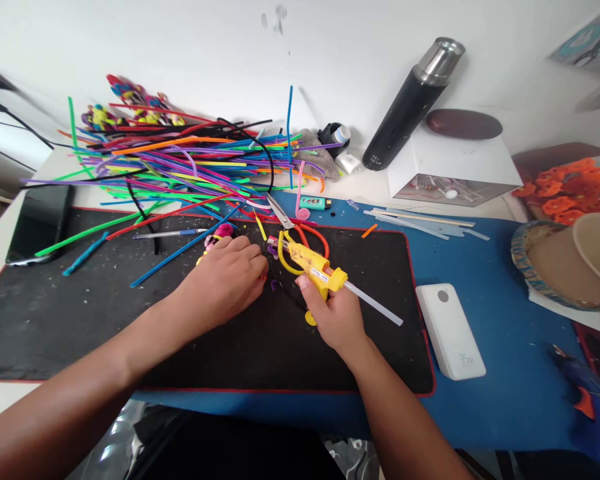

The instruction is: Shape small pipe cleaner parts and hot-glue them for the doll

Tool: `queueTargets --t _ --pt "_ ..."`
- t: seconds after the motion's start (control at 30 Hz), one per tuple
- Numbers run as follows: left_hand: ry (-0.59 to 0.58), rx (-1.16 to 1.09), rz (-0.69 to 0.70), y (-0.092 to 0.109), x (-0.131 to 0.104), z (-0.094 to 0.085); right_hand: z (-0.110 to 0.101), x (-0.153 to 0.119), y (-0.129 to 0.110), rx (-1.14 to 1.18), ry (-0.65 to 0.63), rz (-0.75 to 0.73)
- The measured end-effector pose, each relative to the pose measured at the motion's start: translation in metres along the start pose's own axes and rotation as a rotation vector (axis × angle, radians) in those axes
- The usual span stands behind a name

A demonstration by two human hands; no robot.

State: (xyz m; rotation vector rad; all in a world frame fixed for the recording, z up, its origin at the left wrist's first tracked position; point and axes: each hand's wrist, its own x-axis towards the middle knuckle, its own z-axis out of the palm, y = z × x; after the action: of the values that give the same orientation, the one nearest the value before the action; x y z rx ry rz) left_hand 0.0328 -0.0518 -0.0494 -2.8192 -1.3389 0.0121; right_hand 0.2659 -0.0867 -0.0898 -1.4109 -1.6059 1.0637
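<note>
My right hand is wrapped round a yellow hot glue gun, its nozzle pointing left toward my other hand. A clear glue stick juts from the gun's back end. With fingers curled, my left hand grips a small pipe-cleaner figure; pink and yellow bits show beyond the knuckles, the rest is hidden. Scissors with red-orange and yellow handles lie partly under the gun. Purple scraps sit on the black mat between my hands.
A heap of coloured pipe cleaners spreads along the back. Beside it are a lighter, a black flask and a white box. Spare glue sticks and a white power bank lie to the right, a phone far left.
</note>
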Motion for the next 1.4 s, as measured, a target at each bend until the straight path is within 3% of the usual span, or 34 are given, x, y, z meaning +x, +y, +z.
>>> queueTargets --t 0.57,1.4 --pt "-0.001 0.033 0.023 0.003 0.002 0.002 0.002 -0.001 0.003 0.008 -0.015 -0.014" --pt "0.009 -0.043 0.032 -0.001 0.004 0.003 -0.003 0.002 -0.010 -0.210 -0.064 -0.036"
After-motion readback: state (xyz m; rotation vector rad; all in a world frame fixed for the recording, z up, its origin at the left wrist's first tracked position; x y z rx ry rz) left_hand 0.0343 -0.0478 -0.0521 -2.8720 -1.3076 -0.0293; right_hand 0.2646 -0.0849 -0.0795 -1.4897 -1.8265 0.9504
